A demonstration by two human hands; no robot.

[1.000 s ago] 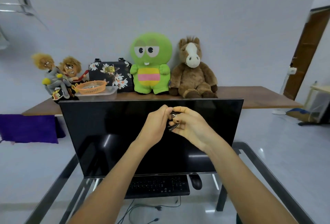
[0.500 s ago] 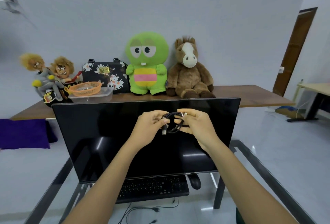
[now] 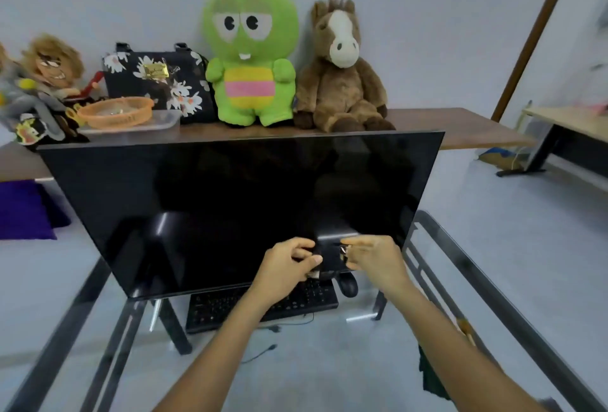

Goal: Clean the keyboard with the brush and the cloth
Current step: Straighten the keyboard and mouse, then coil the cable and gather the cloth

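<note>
Blocking most of the black keyboard (image 3: pixel 263 308), the tilted dark monitor (image 3: pixel 243 211) leaves only its near rows visible through the glass table (image 3: pixel 493 296). Left hand (image 3: pixel 286 268) and right hand (image 3: pixel 375 258), fingers curled, pinch a blurred dark cable (image 3: pixel 324 272), lower than earlier and farther apart. A rounded mouse (image 3: pixel 348 285) lies right of the keyboard.

**Access around the keyboard**

Monitor (image 3: pixel 243 211) stands directly over the keyboard's (image 3: pixel 263 308) rear edge, blocking approach from behind; mouse (image 3: pixel 347 285) sits just beside its right end; glass tabletop (image 3: pixel 329 362) in front lies open; left end unobstructed.
</note>
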